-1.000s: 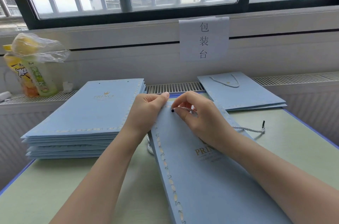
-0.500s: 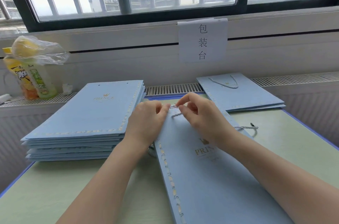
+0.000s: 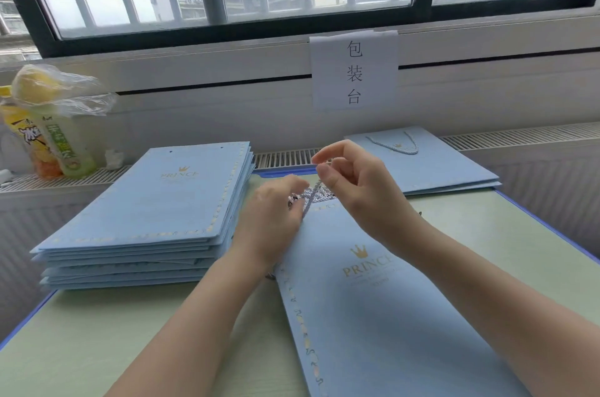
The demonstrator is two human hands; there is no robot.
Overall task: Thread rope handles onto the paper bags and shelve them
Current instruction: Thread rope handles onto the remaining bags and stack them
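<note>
Head view, right hand point(image 3: 363, 192) pinching rope point(image 3: 311, 198)

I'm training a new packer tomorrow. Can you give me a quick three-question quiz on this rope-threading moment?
1. True or false: the right hand pinches the rope and lifts it above the bag being threaded.
2. Where is the left hand? A) on the stack of bags B) at the top edge of the bag being threaded C) off the table
3. The finished bag with its handle lies at the far ____ of the table.

Key: 1 true; 2 B; 3 right.
</note>
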